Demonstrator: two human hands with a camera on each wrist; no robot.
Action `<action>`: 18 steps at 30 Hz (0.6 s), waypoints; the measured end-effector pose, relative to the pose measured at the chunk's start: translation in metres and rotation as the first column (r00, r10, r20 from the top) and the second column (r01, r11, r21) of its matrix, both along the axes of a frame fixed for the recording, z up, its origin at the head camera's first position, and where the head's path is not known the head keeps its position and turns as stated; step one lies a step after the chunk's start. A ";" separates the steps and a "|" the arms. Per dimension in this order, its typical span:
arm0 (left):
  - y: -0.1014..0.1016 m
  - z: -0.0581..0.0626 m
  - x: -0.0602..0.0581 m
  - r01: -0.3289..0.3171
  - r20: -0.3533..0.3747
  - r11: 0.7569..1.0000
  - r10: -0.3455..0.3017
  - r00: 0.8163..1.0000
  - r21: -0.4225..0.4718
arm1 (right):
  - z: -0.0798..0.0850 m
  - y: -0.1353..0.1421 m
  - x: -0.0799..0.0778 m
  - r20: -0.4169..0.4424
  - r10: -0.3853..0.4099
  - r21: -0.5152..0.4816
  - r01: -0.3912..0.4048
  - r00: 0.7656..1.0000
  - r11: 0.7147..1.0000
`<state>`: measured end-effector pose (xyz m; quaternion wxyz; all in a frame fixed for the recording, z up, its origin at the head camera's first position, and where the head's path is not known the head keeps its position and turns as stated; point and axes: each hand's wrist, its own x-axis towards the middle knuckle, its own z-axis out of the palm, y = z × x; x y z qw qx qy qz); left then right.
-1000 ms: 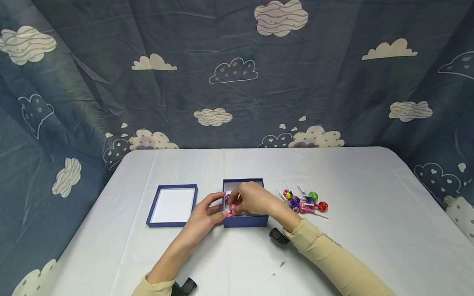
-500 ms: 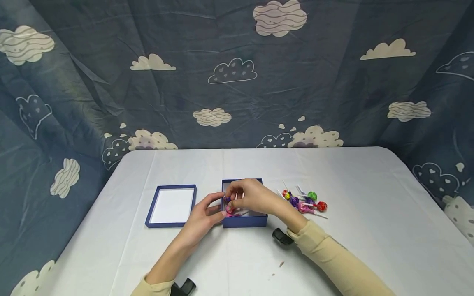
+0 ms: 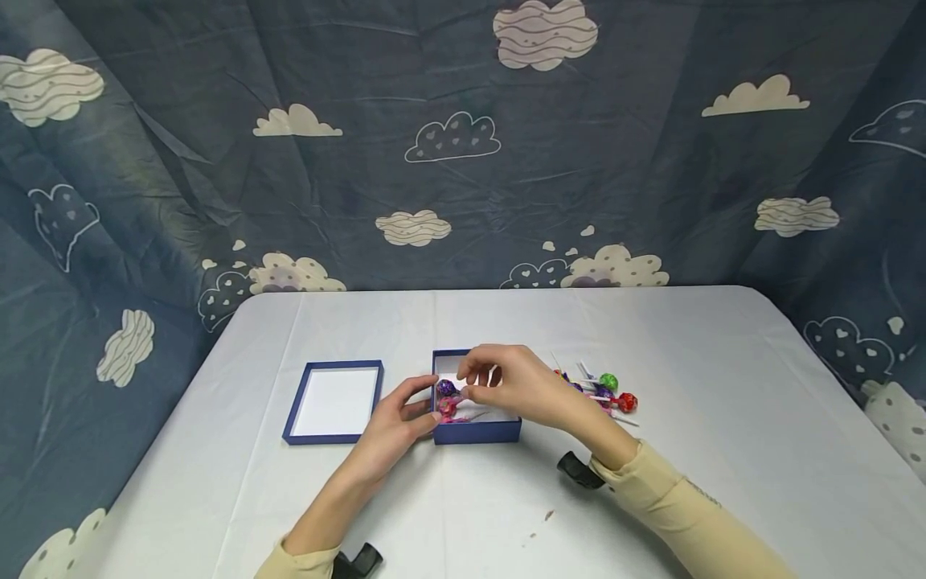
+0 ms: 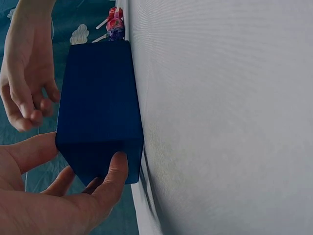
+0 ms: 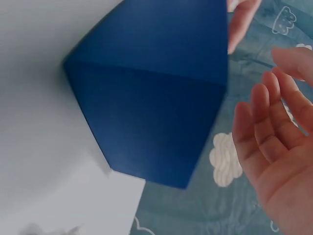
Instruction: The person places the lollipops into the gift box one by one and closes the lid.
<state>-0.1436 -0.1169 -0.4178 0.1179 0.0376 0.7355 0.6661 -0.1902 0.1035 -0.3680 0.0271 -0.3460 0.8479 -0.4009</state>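
A blue box (image 3: 477, 433) with a white inside stands on the table. In it, at the left, lie a purple lollipop (image 3: 445, 388) and pink-wrapped lollipops (image 3: 448, 406), partly overlapped by the hands. My left hand (image 3: 396, 418) rests spread against the box's left wall, index fingertip at the rim and thumb near the front corner. Over the right half of the box hovers my right hand (image 3: 517, 388), its fingers loosely bent and holding nothing. In the right wrist view the right palm (image 5: 281, 152) faces the box, its fingers apart from the wall.
A shallow blue-rimmed lid (image 3: 333, 439), white inside, lies left of the box. To the right is a pile of loose lollipops, with a green one (image 3: 608, 382) and a red one (image 3: 627, 402) showing. Behind the white table (image 3: 687, 338) hangs a cloud-patterned cloth (image 3: 615, 161).
My right hand has let go of the lollipops at the left inside the box and moved right and up, uncovering the purple and pink ones. The left hand keeps its place.
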 end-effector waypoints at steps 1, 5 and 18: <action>0.000 0.000 0.000 -0.001 0.001 1.000 0.001 1.000 0.002 | 0.002 0.003 0.001 -0.001 -0.001 -0.004 0.001 1.000 1.000; 0.000 0.000 0.000 -0.010 0.003 1.000 0.010 1.000 0.007 | 0.008 0.016 0.006 -0.001 -0.010 -0.014 0.010 1.000 1.000; 0.001 0.000 0.001 -0.014 0.005 0.999 0.013 1.000 0.032 | 0.017 0.061 0.021 0.016 -0.115 -0.010 0.115 0.993 0.993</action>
